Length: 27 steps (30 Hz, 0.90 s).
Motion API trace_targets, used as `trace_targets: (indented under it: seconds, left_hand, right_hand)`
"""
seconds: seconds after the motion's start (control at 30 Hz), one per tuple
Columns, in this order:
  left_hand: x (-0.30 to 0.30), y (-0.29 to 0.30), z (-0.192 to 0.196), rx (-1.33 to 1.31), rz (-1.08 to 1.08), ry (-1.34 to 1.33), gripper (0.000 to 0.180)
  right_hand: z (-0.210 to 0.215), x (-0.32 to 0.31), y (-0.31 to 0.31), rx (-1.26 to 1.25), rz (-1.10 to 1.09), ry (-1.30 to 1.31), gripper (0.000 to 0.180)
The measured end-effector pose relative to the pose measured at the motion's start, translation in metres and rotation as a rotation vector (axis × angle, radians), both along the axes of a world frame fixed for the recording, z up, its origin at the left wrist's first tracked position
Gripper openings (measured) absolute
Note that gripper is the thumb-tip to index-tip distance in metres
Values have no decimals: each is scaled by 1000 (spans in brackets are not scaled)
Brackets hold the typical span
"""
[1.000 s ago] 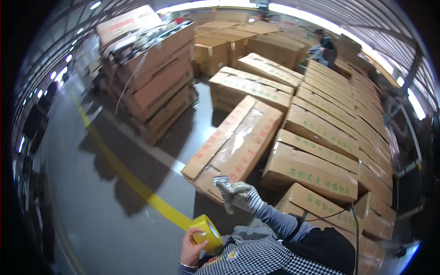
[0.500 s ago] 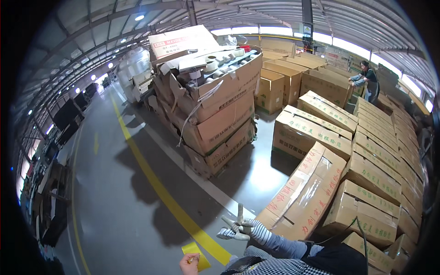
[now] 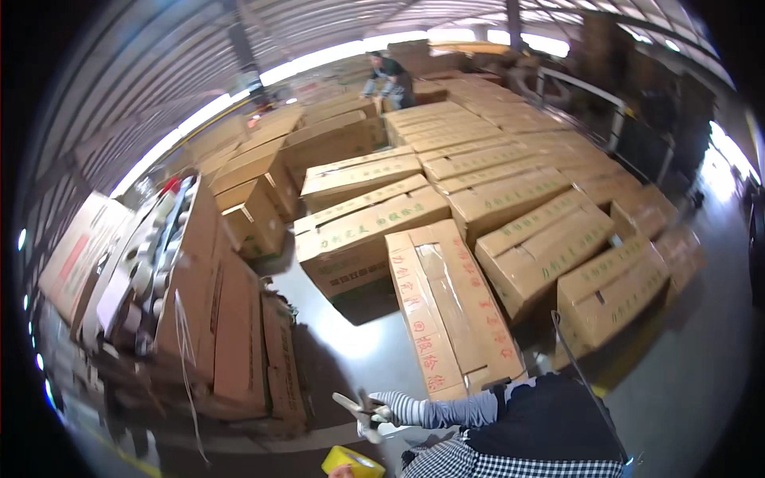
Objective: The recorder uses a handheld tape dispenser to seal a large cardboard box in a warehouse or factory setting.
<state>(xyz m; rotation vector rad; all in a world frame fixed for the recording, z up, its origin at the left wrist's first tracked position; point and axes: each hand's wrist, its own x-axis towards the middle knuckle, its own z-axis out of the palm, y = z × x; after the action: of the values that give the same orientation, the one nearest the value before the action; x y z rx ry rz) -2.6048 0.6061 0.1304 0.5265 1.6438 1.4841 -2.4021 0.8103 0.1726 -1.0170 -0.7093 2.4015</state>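
At the lower edge, the bare fingers of my left hand (image 3: 341,472) are closed on a bright yellow thing (image 3: 360,464) that looks like a roll of wide tape. The frame cuts off most of this hand. My right hand (image 3: 382,413) wears a pale work glove with a striped cuff and is held out above the floor. Its fingers are closed around a loose pale glove (image 3: 347,404), blurred, with limp fingers sticking out. A long carton (image 3: 446,303) with red print and clear tape lies just beyond my right forearm.
Rows of taped cartons (image 3: 510,171) fill the middle and right. Left, a stack of worn boxes (image 3: 231,319) holds rolls on top, a loose string hanging down. Open-topped cartons (image 3: 255,215) stand behind. A co-worker (image 3: 388,80) bends over boxes farther back. Bare floor (image 3: 343,338) shows between stacks.
My view has swung right, so the worn stack, cartons and co-worker sit farther left. Both hands keep hold of their things; the left has sunk closer to the lower edge.
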Motion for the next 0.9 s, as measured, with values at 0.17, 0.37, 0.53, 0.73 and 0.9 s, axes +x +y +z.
trace_targets:
  seconds: [0.17,0.37,0.53,0.73,0.9]
  left_hand:
    - [0,98,25,-62,-522,152,24]
    - [10,201,-27,-147,-830,-35,20]
    - [111,224,18,-273,-1383,-332,13]
    - [223,188,18,-237,-1614,-295,17]
    - [339,121,-27,-280,-1795,-232,19]
  right_hand:
    - [8,-14,11,282,73,76,24]
    - [39,39,-8,1295,-14,-388,33]
    - [-18,98,-84,742,-286,-369,34]
    - [76,275,-199,1000,-1140,-1699,29]
    - [176,448,-316,965,-1332,-2684,25]
